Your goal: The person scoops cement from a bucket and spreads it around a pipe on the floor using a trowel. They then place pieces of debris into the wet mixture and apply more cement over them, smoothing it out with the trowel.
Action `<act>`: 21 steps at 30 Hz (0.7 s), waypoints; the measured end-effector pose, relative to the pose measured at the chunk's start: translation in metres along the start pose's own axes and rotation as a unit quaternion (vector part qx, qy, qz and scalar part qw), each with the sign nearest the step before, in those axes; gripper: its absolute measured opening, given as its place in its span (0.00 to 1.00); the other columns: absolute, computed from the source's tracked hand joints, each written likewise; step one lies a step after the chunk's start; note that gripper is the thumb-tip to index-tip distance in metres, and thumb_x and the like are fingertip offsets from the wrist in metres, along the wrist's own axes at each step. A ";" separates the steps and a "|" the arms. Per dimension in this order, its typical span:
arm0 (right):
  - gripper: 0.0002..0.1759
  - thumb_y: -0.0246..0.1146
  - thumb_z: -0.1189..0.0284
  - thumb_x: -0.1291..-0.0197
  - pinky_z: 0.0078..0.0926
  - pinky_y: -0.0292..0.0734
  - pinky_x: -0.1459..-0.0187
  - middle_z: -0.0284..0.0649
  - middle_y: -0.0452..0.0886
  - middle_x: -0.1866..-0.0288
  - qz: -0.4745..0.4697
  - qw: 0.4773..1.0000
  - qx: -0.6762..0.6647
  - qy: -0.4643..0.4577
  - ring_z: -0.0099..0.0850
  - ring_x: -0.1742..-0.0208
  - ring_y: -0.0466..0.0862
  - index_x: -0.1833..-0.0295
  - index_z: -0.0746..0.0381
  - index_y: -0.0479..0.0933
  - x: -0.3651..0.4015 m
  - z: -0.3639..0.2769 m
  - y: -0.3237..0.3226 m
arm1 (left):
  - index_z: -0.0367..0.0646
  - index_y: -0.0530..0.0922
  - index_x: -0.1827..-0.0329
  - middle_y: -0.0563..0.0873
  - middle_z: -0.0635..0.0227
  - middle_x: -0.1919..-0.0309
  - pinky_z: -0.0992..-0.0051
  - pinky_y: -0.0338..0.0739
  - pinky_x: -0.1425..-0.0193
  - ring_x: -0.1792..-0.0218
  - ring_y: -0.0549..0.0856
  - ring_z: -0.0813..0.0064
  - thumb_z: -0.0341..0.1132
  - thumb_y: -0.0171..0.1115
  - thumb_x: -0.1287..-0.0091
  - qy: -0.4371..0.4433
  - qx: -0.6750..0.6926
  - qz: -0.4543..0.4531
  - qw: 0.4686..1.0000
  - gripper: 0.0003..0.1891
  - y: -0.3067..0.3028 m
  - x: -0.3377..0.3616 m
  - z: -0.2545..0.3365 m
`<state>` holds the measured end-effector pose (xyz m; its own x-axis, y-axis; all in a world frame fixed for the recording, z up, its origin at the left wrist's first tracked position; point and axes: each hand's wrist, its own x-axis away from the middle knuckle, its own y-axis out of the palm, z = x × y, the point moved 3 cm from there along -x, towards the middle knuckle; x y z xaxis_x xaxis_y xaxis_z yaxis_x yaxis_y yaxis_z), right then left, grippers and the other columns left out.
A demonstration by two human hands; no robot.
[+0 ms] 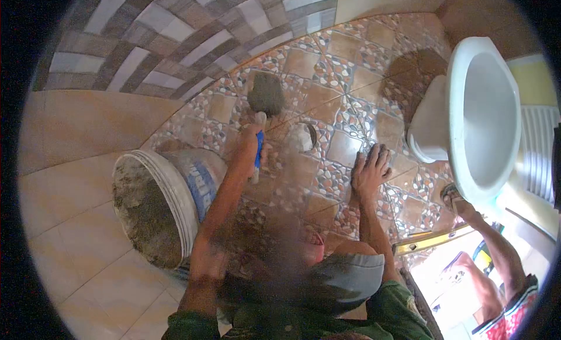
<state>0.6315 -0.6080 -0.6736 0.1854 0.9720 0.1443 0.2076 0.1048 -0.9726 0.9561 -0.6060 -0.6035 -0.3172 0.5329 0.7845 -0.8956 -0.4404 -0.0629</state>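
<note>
My left hand (248,148) is wrapped around the blue handle of a trowel (259,146), its fingers closed. At the trowel's far end, grey wet mortar (266,93) covers the blade or lies over it on the patterned floor. To the right of the trowel is a round hole (304,137) in the tiles, with a whitish rim and lumpy pale material at its left. My right hand (371,171) rests on the tiled floor (345,147) with fingers stretched out, holding nothing. Close beside my left forearm, a white bucket (186,223) lies tilted, its mouth full of grey mortar (146,208).
A white toilet bowl (453,118) stands at the right. Another person's hand (461,205) is near its base, and a yellow spirit level (432,242) lies by the doorway. Tiled walls (64,129) bound the left and back. A blur obscures the lower middle.
</note>
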 end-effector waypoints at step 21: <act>0.30 0.54 0.53 0.33 0.52 0.68 0.39 0.49 0.66 0.29 0.106 0.987 0.074 -0.091 0.47 0.32 0.69 0.34 0.63 0.69 0.010 -0.011 -0.010 | 0.38 0.71 0.44 0.79 0.61 0.69 0.72 0.76 0.62 0.71 0.79 0.67 0.52 0.57 0.33 0.084 -0.072 -0.007 0.994 0.26 -0.048 0.209 0.031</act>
<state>0.6418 -0.6017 -0.6606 0.0303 0.9957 -0.0870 0.0374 -0.0881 -0.9954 0.9426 -0.4953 -0.4174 -0.3415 0.6560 0.6731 -0.9317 -0.3306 -0.1505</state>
